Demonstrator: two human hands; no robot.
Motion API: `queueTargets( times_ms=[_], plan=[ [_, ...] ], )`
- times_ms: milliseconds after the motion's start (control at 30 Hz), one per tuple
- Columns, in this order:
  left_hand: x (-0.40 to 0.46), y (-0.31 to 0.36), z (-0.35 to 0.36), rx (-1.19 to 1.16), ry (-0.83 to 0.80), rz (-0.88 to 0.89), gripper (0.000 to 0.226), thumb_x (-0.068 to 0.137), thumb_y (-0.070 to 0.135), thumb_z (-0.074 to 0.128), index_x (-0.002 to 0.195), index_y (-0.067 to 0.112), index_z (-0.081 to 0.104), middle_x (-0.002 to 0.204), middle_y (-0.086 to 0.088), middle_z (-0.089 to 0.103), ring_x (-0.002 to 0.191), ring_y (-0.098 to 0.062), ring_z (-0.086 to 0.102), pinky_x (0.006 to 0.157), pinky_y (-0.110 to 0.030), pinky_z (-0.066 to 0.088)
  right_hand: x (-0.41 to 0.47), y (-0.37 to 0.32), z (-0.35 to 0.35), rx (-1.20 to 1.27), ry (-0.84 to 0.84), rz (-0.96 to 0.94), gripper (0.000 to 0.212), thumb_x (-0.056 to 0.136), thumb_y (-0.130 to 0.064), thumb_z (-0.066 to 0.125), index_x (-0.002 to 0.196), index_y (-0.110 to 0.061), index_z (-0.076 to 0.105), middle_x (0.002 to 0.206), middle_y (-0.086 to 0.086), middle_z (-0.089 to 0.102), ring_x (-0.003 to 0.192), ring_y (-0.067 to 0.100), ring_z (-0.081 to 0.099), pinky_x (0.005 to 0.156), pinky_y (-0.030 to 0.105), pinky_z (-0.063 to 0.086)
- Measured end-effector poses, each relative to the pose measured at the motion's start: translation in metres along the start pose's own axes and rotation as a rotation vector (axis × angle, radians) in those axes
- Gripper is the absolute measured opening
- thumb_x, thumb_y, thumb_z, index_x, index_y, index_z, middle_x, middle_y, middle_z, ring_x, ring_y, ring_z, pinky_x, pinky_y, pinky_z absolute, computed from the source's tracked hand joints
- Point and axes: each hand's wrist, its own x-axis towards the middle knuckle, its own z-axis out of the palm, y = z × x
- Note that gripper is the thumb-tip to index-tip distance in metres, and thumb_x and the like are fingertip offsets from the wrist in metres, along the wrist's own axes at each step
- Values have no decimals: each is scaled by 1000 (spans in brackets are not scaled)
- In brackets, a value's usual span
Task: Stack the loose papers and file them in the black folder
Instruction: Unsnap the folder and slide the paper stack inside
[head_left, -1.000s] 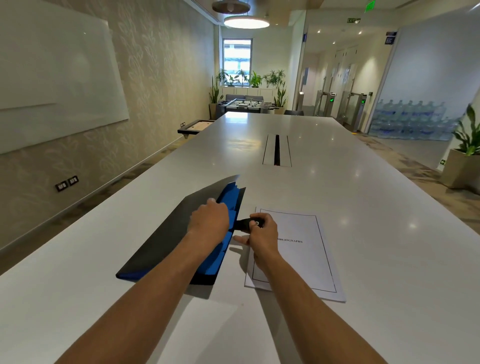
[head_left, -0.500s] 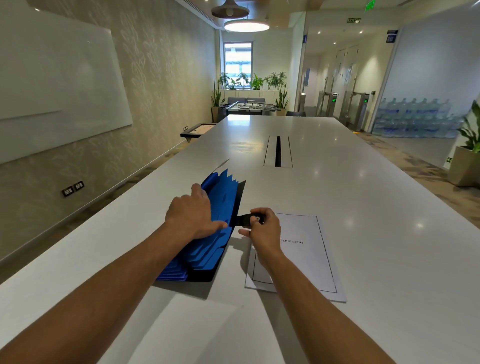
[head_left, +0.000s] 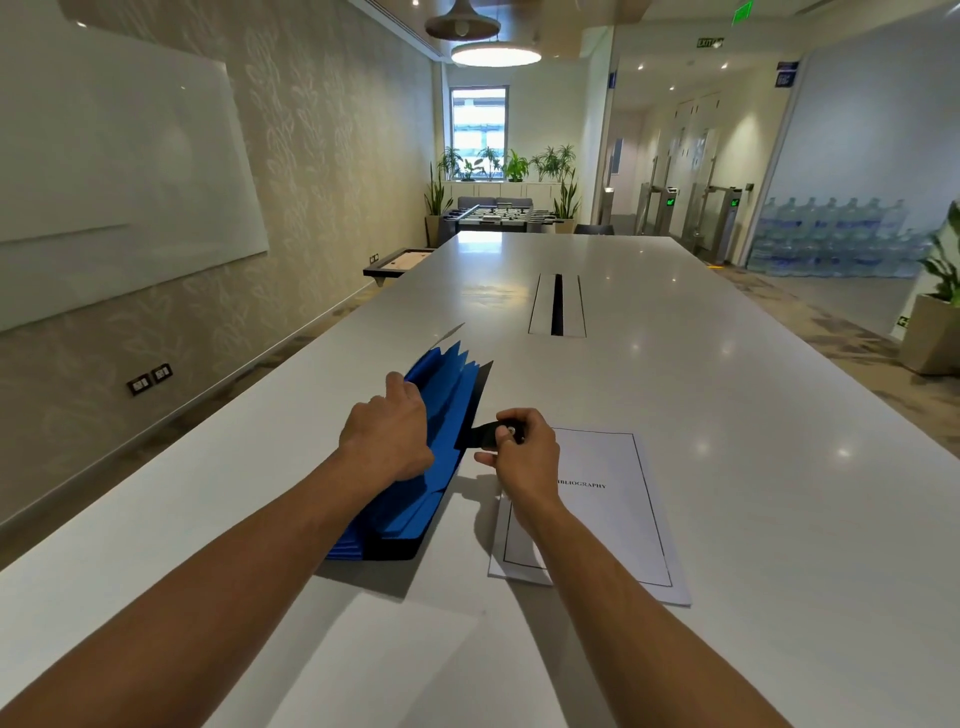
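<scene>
On the white worktop (head_left: 675, 395), the black folder (head_left: 441, 457) lies open just left of centre, its blue accordion pockets (head_left: 441, 415) fanned toward 11 o'clock. The left hand (head_left: 387, 434) presses down on the pockets, fingers curled over their upper edges. The right hand (head_left: 524, 449) pinches the folder's black closure strap (head_left: 485, 434) — thumb and forefinger closed on it. At 3 o'clock from the folder, just beside it, rests the stack of papers (head_left: 608, 509) — its top sheet bordered, partly under the right wrist.
</scene>
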Motion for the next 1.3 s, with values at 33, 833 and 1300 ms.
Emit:
queueTargets(
  times_ms=[33,833,1300],
  plan=[
    [1,-1,0,-24,-5,-13,62,81,22,62,132,1,33,126,-15,37,93,-29,58,68,-34,40,1,-1,0,-3,-2,1,18,96,0,49,105,-13,57,113,11,58,97,30,68,69,29,62],
    [10,37,56,-315,-232,4,15,91,25,50,85,11,52,84,-4,55,66,-13,53,58,-23,45,3,13,-89,-775,74,-26,40,87,-34,62,122,-17,54,123,10,61,112,26,57,90,37,47],
    [11,55,82,-63,-245,86,68,67,76,60,91,13,50,72,0,54,66,-12,59,63,-25,53,-1,16,-154,-1177,135,267,57,85,-52,56,122,-10,48,123,14,58,115,36,53,85,39,44]
  ],
)
